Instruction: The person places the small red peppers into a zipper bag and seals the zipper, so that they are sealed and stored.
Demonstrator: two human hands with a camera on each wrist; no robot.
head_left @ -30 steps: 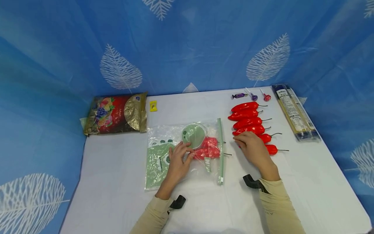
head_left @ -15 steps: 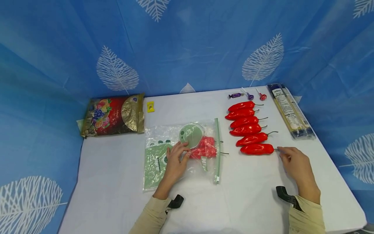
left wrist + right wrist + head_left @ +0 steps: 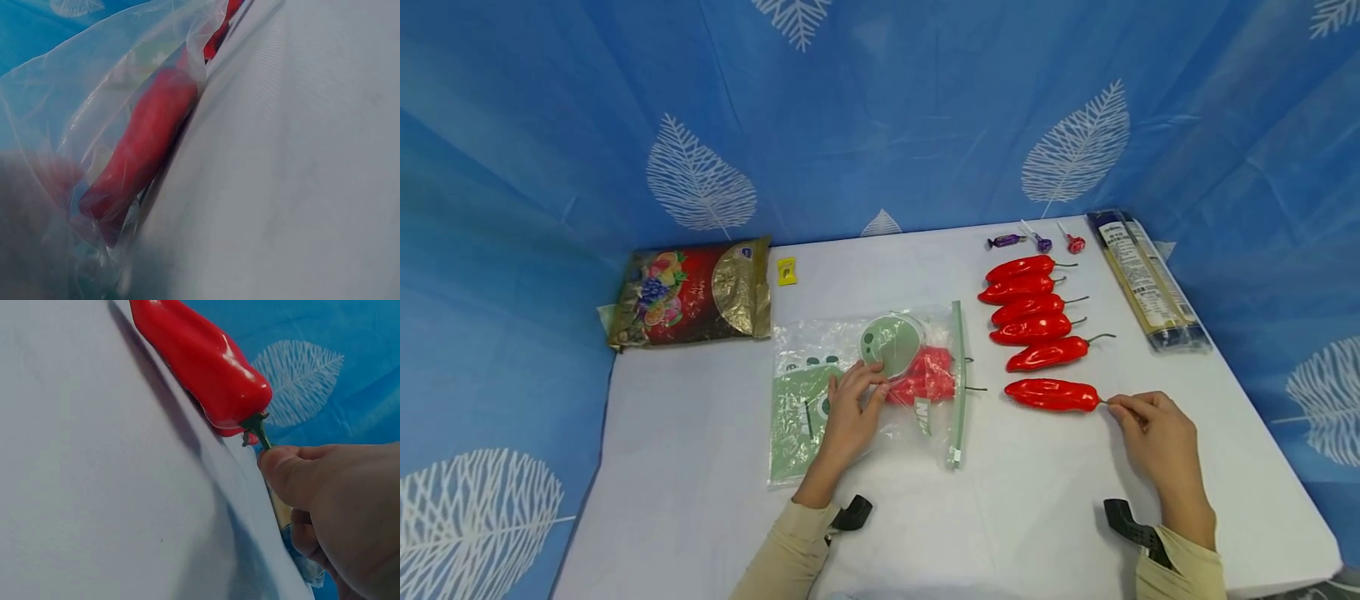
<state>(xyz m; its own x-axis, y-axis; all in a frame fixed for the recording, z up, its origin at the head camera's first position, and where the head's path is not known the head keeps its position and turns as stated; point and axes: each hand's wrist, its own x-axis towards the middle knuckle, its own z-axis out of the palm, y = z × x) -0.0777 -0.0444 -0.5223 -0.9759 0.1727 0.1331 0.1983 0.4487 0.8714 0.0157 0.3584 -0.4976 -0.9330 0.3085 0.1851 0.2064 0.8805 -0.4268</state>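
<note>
My right hand [image 3: 1156, 437] pinches the green stem of a red chili pepper [image 3: 1051, 395] between thumb and forefinger. That pepper is the front one; in the right wrist view the red chili pepper [image 3: 206, 362] lies slanted above the pinching fingers [image 3: 281, 465], a shadow along its side. On the left, my left hand [image 3: 848, 417] rests with spread fingers on a clear zip bag [image 3: 887, 450] with green print. Two red peppers [image 3: 925, 375] lie inside, stems poking past the green zip edge. The left wrist view shows a red pepper [image 3: 147, 134] through the clear film.
Behind the held pepper, several red chili peppers [image 3: 1030, 328] lie in a row. Two lollipops [image 3: 1075, 244] and a purple wrapped candy [image 3: 1006, 241] sit beyond them. A long package [image 3: 1142, 279] lies at right, a yellow candy [image 3: 786, 271] and red-gold bag [image 3: 692, 293] at back left.
The right hand went from over the pepper row to the front pepper's stem, took it, and drew that pepper slightly toward the person, away from the row. The left hand stayed on the bag.
</note>
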